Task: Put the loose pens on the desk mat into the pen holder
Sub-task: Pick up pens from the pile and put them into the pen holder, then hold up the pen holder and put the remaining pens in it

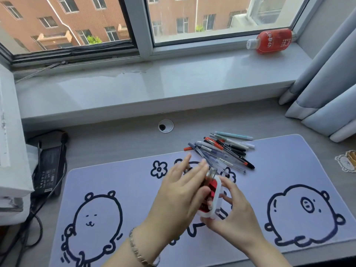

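A pile of several loose pens (221,151) lies at the back of the lilac desk mat (119,182), some poking past its far edge. Both hands meet at the mat's middle around a red pen holder with a white rim (212,191), which is tilted on its side above the mat. My left hand (179,191) presses against its left side with the fingers stretched out toward the pens. My right hand (229,211) grips the white rim from the right and below. The inside of the holder is hidden.
A black power adapter (49,168) with cables sits left of the mat beside a white box (11,143). A round cable hole (165,126) lies behind the mat. A red bottle (273,41) rests on the windowsill. Curtains (327,89) hang at the right.
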`<action>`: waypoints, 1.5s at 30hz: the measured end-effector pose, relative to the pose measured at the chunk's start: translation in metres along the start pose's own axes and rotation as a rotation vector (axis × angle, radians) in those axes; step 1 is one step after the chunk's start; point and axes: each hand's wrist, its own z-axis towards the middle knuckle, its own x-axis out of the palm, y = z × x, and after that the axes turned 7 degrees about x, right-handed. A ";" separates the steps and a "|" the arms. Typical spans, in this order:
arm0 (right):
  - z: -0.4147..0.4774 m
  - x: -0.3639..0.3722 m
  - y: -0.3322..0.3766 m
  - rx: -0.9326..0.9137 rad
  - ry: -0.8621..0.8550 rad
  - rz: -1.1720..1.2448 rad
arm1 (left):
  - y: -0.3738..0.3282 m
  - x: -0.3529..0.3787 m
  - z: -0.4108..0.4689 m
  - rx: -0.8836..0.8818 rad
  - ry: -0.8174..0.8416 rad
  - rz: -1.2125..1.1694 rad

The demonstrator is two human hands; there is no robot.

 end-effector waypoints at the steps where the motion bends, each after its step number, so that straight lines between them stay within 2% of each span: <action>1: 0.000 0.000 -0.001 -0.003 0.018 0.013 | 0.001 -0.007 0.000 0.030 0.051 -0.067; 3: 0.000 0.000 -0.001 -0.001 0.061 0.045 | 0.007 -0.021 -0.004 0.002 0.094 -0.232; 7: 0.010 -0.003 0.004 0.005 0.153 0.041 | 0.025 -0.030 -0.019 -0.309 0.202 -0.476; 11: 0.025 -0.002 0.008 -0.060 0.251 -0.064 | 0.032 -0.020 -0.031 -0.407 0.216 -0.551; 14: 0.036 0.003 0.008 -0.090 0.309 -0.076 | 0.043 -0.016 -0.034 -0.400 0.222 -0.524; 16: 0.045 0.006 0.006 -0.070 0.403 -0.083 | 0.048 -0.011 -0.035 -0.403 0.161 -0.488; 17: 0.052 0.006 0.002 -0.071 0.427 -0.160 | 0.049 -0.009 -0.035 -0.419 0.112 -0.474; 18: 0.060 0.006 -0.004 -0.071 0.397 -0.281 | 0.050 -0.007 -0.035 -0.450 0.060 -0.461; 22: 0.091 0.006 -0.027 0.105 0.022 -0.540 | 0.058 -0.007 -0.033 -0.593 -0.094 -0.426; 24: 0.099 0.012 -0.035 0.160 -0.002 -0.657 | 0.064 -0.009 -0.030 -0.631 -0.082 -0.409; 27: 0.105 0.021 -0.042 0.097 -0.050 -0.687 | 0.066 -0.010 -0.026 -0.644 -0.023 -0.400; 31: 0.103 0.015 -0.046 0.210 0.066 -0.706 | 0.067 -0.008 -0.027 -0.641 0.012 -0.412; 34: 0.085 -0.003 -0.038 0.282 0.157 -0.428 | 0.068 -0.007 -0.030 -0.647 -0.002 -0.446; 37: 0.062 -0.032 -0.011 0.223 0.266 -0.278 | 0.066 -0.007 -0.032 -0.642 -0.030 -0.449; 41: 0.045 -0.066 0.048 0.087 0.374 -0.387 | 0.066 -0.005 -0.036 -0.646 -0.061 -0.467; 45: 0.053 -0.059 0.092 0.012 0.435 -0.660 | 0.068 -0.005 -0.037 -0.657 -0.057 -0.482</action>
